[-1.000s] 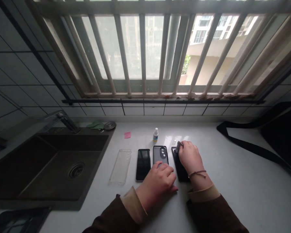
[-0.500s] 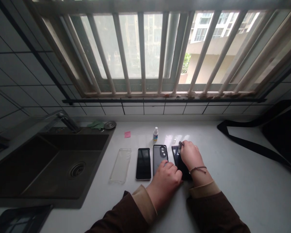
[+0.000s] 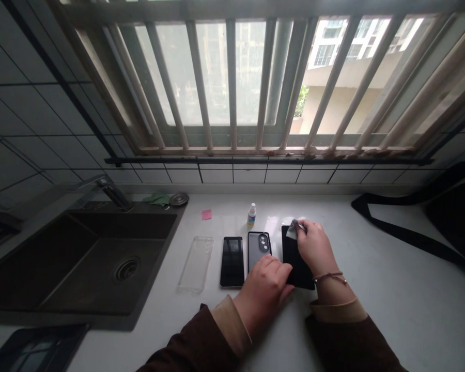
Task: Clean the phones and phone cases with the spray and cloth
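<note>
My right hand (image 3: 313,245) pinches a small grey cloth (image 3: 292,230) against the top end of a black phone (image 3: 296,266). At the phone's lower left edge, the fingers of my left hand (image 3: 267,281) are closed on it, steadying it. That hand also covers the lower part of a black phone case (image 3: 258,250) with a camera cutout. Left of the case lies a second phone (image 3: 232,262), its dark screen facing up. Farther left is a clear phone case (image 3: 196,264). A small white-capped bottle (image 3: 251,215) stands upright behind the black case.
A dark sink (image 3: 112,279) with a faucet (image 3: 114,192) takes up the left side. A pink sticky note (image 3: 206,214), green cloth (image 3: 157,199) and metal drain strainer (image 3: 179,199) lie toward the back. A black strap (image 3: 395,222) crosses the right counter; a barred window rises behind.
The black phone has shifted slightly right and its bright reflection is gone. My right hand and the grey cloth have moved right. The view has shifted a little.
</note>
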A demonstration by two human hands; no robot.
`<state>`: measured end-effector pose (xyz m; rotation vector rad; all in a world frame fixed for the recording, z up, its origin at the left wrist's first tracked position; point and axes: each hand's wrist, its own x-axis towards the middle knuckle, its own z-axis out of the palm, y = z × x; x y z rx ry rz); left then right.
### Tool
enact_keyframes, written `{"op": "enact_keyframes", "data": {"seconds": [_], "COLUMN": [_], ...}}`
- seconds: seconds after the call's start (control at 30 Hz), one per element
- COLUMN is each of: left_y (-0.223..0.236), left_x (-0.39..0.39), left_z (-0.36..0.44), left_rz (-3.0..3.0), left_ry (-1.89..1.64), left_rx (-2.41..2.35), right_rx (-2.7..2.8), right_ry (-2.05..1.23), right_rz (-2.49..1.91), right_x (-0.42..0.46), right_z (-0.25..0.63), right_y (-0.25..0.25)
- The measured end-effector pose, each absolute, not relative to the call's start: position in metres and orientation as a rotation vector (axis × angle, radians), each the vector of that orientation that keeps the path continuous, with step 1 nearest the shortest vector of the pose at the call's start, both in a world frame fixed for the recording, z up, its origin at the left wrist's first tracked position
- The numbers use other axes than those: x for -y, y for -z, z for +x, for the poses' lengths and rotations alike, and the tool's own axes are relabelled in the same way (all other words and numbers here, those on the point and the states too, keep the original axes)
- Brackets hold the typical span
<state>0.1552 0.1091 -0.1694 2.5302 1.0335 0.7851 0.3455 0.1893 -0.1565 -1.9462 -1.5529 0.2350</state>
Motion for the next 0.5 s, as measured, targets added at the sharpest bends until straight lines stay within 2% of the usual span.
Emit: {"op": "enact_keyframes", "data": {"seconds": [0.1,0.17,0.33,0.5], "left_y": [0.156,0.149,0.145,0.142], "left_x": [-0.108,-0.109,-0.115,-0.114], "left_z": [0.147,0.145,0.146,0.133], "left_rz": [2.070,1.726,0.920,0.571], "left_ry": [-0.980,-1.023,-0.858,-0.702], "left_rx": [-1.060,-1.030,-0.681,-0.653], "right_rx": [1.422,1.310,1.138,1.153], "right_ry": [-0.276,-0.427,-0.982,-1.139], "right_rz": [-1.851,-1.731,-1.388,-1.305], "right_x": [-0.186,-0.181,-0.165,-0.156], "right_z": [0.347,0.341,0.308,0.291], "right_y": [0.146,0.141,0.135,0.129]}}
